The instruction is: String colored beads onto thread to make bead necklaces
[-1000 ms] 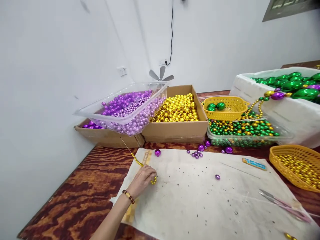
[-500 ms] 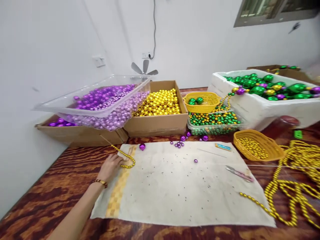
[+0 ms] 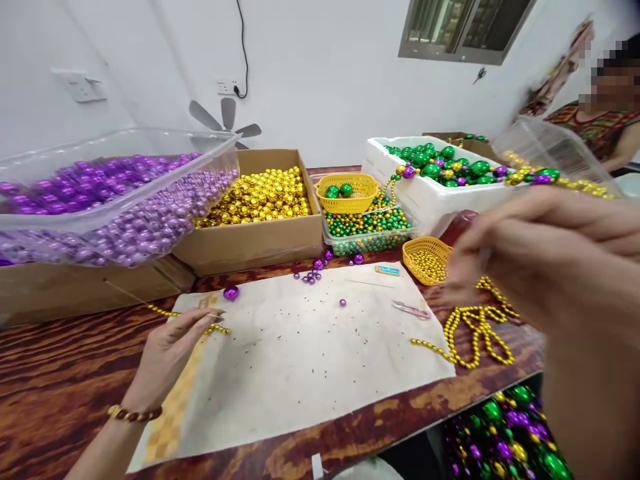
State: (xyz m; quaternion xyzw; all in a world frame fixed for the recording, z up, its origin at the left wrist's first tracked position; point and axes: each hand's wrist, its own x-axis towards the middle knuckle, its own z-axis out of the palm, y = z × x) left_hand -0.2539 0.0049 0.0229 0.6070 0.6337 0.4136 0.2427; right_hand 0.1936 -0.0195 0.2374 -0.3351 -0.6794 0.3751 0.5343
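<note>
At the left side of the white cloth [image 3: 280,380], my left hand [image 3: 170,343] is pinched on a short gold bead string [image 3: 220,329]. Part of that string passes behind the fingers, and a thin thread runs from it up to the left. My right hand [image 3: 545,247] is raised close to the camera at the right, its fingers bent together and blurred; what they hold cannot be made out. A shiny purple ball [image 3: 231,293] lies just beyond my left hand. Pink-handled snips [image 3: 411,309] and a long needle [image 3: 370,283] rest on the cloth's right half.
Purple beads fill a clear tub [image 3: 165,237]; gold beads fill a cardboard box [image 3: 260,233]. A yellow basket [image 3: 345,203], a white foam box [image 3: 395,180] and a smaller gold-bead basket [image 3: 407,257] stand rightward. Loose gold bead strands [image 3: 467,363] lie right. Another person [image 3: 595,130] sits far right.
My right hand has come into view at the right, raised high. My left hand has turned and lifted slightly with the gold bead string. The view has swung to the right.
</note>
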